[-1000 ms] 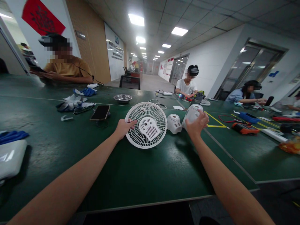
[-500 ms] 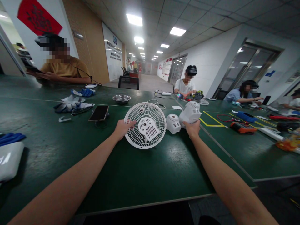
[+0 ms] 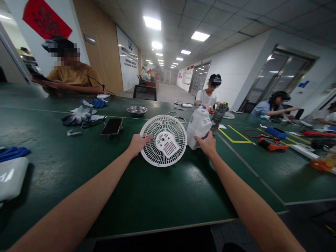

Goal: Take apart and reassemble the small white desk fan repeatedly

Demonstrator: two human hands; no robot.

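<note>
fan grille (image 3: 164,140), white, is at the middle of the green table (image 3: 168,199), slatted face toward the viewer. left hand (image 3: 138,144) grasps its left rim, thumb across the bars. right hand (image 3: 209,143) grasps a white vented housing (image 3: 199,124) at the lower right side; housing leans, just beside the grille's right edge. contact between the two cannot be told. metal bowl (image 3: 137,111) sits farther back; phone (image 3: 112,126) is to the left.
</note>
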